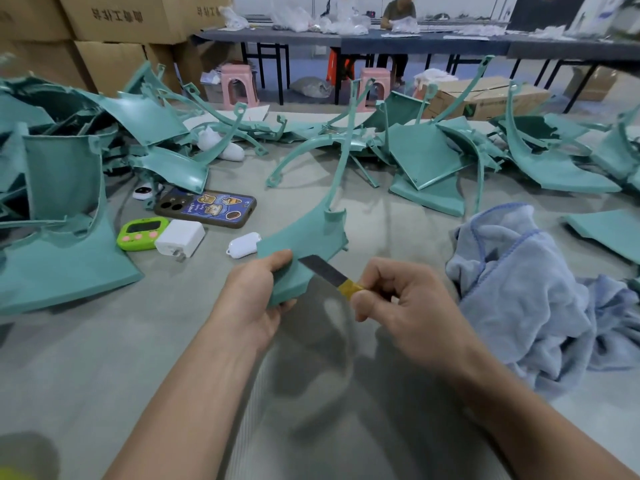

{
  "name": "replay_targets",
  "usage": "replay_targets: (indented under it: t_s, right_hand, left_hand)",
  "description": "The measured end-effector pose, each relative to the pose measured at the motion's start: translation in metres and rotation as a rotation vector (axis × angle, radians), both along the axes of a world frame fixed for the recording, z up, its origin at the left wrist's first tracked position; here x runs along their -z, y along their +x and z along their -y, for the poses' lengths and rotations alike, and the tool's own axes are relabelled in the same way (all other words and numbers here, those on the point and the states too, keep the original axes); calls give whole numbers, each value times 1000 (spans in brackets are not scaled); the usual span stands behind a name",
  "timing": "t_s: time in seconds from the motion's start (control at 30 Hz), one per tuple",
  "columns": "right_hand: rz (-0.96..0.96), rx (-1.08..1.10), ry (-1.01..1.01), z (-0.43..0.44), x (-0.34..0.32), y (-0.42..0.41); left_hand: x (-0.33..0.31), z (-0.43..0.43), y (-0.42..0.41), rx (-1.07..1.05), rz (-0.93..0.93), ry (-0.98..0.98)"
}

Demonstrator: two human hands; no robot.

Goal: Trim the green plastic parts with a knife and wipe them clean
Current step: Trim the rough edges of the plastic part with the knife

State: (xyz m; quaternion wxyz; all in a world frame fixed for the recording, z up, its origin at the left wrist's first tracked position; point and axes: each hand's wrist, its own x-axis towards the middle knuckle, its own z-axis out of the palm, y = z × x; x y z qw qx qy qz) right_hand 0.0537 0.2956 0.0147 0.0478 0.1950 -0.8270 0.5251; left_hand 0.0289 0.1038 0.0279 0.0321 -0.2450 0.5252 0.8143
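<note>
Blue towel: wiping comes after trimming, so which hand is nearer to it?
Right. The right hand, holding the knife, is just left of the blue towel; the left hand, gripping the green part, is farther left, beyond the knife.

Single view, head-worn, wide-angle. It faces forward and down across a grey surface (138,358). The left hand (258,292) and right hand (398,296) sit close to the lens, reaching in from 7 and 5 o'clock. Distant long tabletops (433,43) lie at 12 o'clock.
</note>
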Motion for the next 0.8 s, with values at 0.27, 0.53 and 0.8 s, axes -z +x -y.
replay_targets:
  t_s: [0.27,0.53,0.8]
  right_hand:
    - [-79,380,-72,-11,0,-14]
    - [-47,387,116,1,4,-11]
    - [-81,50,109,3,1,3]
  left_hand:
    - [-4,-8,2,119,37,85]
    - [-5,-7,4,73,17,107]
    - [-6,-6,2,-18,13,112]
